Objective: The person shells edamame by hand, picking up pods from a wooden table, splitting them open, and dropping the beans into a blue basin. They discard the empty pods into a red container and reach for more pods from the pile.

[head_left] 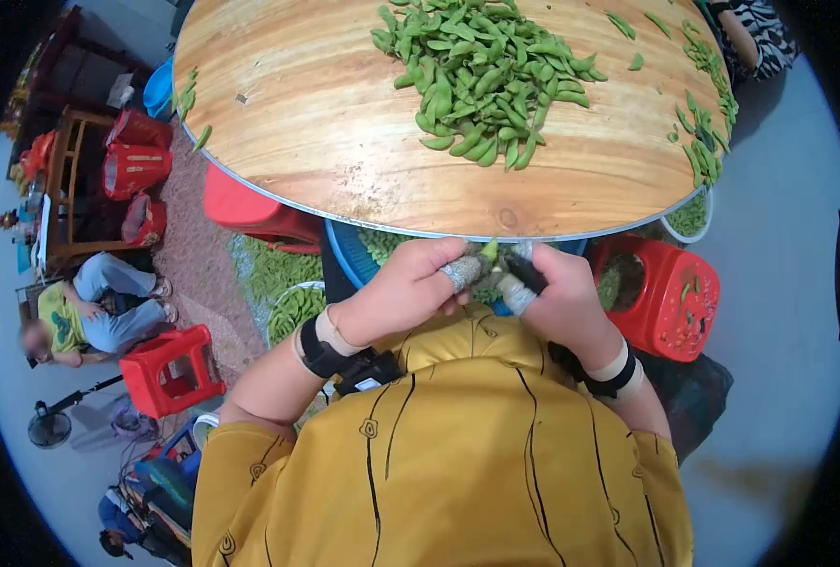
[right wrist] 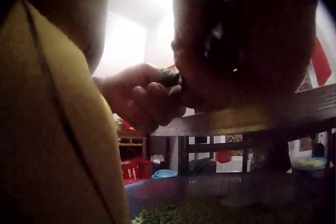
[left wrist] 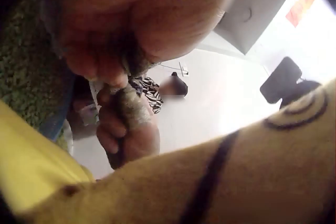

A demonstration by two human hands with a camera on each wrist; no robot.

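Just below the near edge of a round wooden table, my two hands meet over a green edamame pod. Its tip sticks up beside the taped left thumb. My left hand pinches the pod, its other fingers curled underneath. From the other side, my right hand grips it with taped thumb and finger. Grey, stained tape wraps the digits on both hands. Most of the pod is hidden by fingers; the wrist views are dark there. Under the hands sits a blue basin holding shelled green beans.
A heap of edamame pods lies on the table, with more along its right rim. Red stools stand at both sides. A basket of pods is at lower left. Another person sits far left; one more sits at upper right.
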